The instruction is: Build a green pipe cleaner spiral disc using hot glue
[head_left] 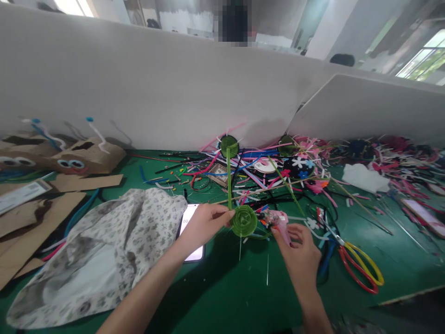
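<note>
A round green coil, wound like a spiral, is pinched at its left edge by my left hand. A green strip rises from the coil towards a dark green round piece near the partition. My right hand is closed on a pink tool, which looks like a small glue gun. The tool's dark tip points left at the coil's right edge; whether they touch is too small to tell. A thin clear strand hangs below the coil.
Red-and-yellow scissors lie at the right. A lit phone and floral cloth are at the left, with cardboard pieces beyond. Colourful pipe cleaners clutter the back, before a white partition.
</note>
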`<state>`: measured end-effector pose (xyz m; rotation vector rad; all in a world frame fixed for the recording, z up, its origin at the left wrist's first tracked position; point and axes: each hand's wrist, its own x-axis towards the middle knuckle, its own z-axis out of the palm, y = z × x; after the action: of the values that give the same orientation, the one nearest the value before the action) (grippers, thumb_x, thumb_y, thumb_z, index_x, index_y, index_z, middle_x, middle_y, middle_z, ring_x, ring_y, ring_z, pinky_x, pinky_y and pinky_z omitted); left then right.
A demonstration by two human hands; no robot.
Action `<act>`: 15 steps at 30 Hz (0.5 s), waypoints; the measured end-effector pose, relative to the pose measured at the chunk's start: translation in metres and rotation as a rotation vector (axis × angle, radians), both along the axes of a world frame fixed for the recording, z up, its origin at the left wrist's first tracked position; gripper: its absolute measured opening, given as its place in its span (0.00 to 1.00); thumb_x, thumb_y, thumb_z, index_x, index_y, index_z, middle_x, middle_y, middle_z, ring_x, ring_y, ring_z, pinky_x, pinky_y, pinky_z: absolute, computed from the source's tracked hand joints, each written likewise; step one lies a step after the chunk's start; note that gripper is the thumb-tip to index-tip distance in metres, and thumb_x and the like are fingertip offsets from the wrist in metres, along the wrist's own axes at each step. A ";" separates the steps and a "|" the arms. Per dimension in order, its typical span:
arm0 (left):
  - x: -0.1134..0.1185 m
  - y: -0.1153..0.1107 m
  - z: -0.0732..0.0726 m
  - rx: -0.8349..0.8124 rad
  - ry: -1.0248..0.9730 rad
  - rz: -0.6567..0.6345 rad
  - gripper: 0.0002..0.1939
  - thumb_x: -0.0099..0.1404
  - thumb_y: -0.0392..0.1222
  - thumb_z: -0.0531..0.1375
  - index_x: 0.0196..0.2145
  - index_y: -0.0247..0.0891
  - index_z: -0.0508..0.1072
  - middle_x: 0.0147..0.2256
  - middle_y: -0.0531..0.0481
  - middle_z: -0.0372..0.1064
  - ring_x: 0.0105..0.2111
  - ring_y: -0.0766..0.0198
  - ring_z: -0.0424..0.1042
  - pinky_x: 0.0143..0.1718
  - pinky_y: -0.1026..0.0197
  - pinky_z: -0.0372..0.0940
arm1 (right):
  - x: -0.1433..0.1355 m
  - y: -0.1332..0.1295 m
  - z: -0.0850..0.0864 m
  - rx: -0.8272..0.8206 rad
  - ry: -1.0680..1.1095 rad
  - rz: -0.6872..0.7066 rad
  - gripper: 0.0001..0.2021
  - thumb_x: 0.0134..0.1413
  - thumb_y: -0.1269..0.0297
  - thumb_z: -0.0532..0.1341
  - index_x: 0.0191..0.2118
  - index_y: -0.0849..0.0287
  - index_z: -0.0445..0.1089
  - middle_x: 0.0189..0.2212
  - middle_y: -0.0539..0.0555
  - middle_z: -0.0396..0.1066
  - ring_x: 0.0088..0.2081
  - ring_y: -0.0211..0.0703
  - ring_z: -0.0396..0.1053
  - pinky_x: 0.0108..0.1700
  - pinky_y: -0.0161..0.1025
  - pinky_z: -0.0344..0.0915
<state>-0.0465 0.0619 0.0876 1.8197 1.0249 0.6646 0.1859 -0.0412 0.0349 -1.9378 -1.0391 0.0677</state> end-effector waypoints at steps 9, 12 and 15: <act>0.000 -0.001 -0.001 0.081 0.053 -0.004 0.22 0.68 0.49 0.52 0.21 0.35 0.72 0.20 0.55 0.63 0.22 0.67 0.60 0.25 0.65 0.50 | -0.004 -0.008 0.007 0.052 0.022 -0.011 0.23 0.42 0.44 0.67 0.38 0.58 0.68 0.32 0.55 0.74 0.33 0.46 0.73 0.30 0.36 0.68; -0.001 0.000 -0.001 0.112 0.084 0.023 0.21 0.68 0.48 0.52 0.21 0.35 0.71 0.19 0.55 0.62 0.22 0.68 0.59 0.24 0.65 0.48 | -0.001 -0.009 0.006 0.065 0.059 -0.012 0.24 0.42 0.44 0.67 0.38 0.58 0.68 0.33 0.55 0.74 0.33 0.46 0.73 0.29 0.35 0.68; -0.002 0.000 0.001 0.129 0.101 0.052 0.21 0.68 0.48 0.53 0.21 0.35 0.71 0.19 0.56 0.61 0.21 0.69 0.57 0.24 0.65 0.47 | 0.010 -0.007 0.002 0.039 0.017 -0.045 0.23 0.42 0.44 0.67 0.37 0.57 0.69 0.33 0.55 0.74 0.34 0.47 0.73 0.32 0.37 0.68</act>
<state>-0.0487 0.0622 0.0889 1.9609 1.1215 0.6893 0.1957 -0.0486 0.0366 -1.9213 -0.9782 0.0384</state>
